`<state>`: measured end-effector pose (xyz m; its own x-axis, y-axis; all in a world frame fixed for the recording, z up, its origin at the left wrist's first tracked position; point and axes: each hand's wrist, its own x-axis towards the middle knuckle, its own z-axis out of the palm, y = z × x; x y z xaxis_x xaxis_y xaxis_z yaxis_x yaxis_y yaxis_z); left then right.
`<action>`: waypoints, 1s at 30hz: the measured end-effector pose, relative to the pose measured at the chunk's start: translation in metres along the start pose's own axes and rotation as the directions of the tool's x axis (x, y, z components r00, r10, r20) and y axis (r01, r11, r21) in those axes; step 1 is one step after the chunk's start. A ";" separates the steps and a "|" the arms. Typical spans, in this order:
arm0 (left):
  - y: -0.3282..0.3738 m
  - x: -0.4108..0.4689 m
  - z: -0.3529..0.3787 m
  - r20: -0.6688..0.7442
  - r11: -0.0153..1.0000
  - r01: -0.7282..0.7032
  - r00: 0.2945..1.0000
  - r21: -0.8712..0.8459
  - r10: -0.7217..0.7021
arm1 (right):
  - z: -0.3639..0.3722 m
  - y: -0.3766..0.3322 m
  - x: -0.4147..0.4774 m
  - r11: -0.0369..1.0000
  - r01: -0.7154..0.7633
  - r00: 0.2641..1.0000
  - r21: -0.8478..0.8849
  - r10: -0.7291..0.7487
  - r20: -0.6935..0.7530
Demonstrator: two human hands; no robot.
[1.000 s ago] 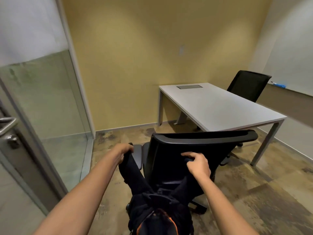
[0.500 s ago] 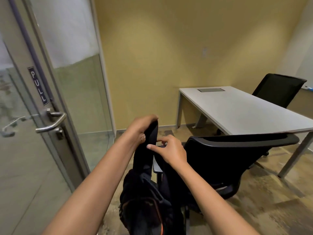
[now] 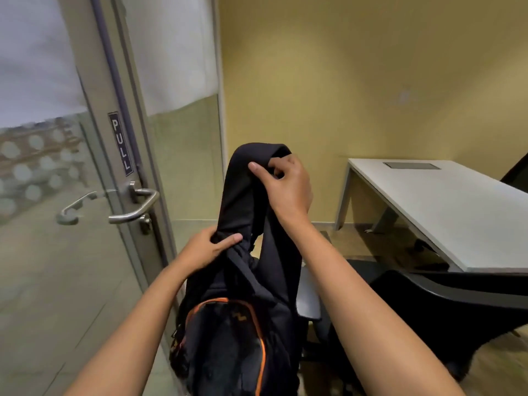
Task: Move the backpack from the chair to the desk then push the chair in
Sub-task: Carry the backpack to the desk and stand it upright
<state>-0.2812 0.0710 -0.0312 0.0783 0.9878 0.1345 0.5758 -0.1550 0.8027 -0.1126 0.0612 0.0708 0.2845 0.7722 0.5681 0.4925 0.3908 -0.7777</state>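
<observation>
A black backpack [image 3: 228,338] with orange zip trim hangs in front of me, lifted by its straps, left of the black office chair [image 3: 445,304]. My right hand [image 3: 285,190] grips the top of a shoulder strap, raised high. Lower down, my left hand [image 3: 208,247] pinches the strap where it meets the bag's top. The chair's back and one armrest pad show at the lower right. The white desk [image 3: 445,207] stands beyond the chair at the right, against the yellow wall.
A glass door [image 3: 57,224] with a metal lever handle [image 3: 134,207] and a PULL label stands close on the left. A second black chair [image 3: 518,178] peeks in at the far right edge behind the desk. Patterned floor shows between the chair and the wall.
The backpack has come up off the chair and swung left. My right hand rose to the strap's top, my left hand dropped lower on it. My view turned left toward the door.
</observation>
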 end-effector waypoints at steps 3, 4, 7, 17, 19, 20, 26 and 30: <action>-0.020 0.025 -0.010 -0.098 0.998 -0.016 0.995 -0.068 0.009 | 0.020 -0.009 0.040 0.999 0.027 1.000 0.020 -0.027 -0.011; -0.026 0.036 -0.013 -0.100 0.996 -0.026 0.995 -0.089 0.017 | 0.027 -0.011 0.054 0.999 0.028 0.999 0.028 -0.027 -0.018; -0.034 0.066 -0.021 -0.128 0.989 -0.006 0.992 -0.148 -0.013 | 0.047 -0.015 0.095 0.997 0.048 0.998 0.058 -0.045 -0.043; -0.006 0.176 -0.009 -0.436 0.886 -0.095 0.891 -0.454 -0.127 | 0.076 0.037 0.223 0.996 -0.081 0.996 -0.039 0.082 0.041; -0.003 0.194 -0.012 -0.446 0.864 -0.123 0.886 -0.489 -0.126 | 0.079 0.051 0.247 0.987 -0.146 0.985 -0.073 0.151 0.080; 0.000 0.203 -0.013 -0.450 0.858 -0.135 0.885 -0.495 -0.121 | 0.082 0.060 0.258 0.980 -0.168 0.979 -0.105 0.179 0.100; 0.009 0.260 -0.011 -0.487 0.806 -0.183 0.861 -0.563 -0.144 | 0.095 0.122 0.311 0.969 -0.157 0.929 -0.190 0.210 0.306; 0.003 0.305 -0.009 -0.508 0.727 -0.215 0.835 -0.652 -0.209 | 0.106 0.191 0.315 0.960 -0.279 0.943 -0.004 0.275 0.188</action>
<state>-0.2632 0.3718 0.0179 -0.4689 0.8502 0.2396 -0.1290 -0.3343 0.9336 -0.0159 0.4319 0.0722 0.2492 0.9296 0.2715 0.3964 0.1579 -0.9044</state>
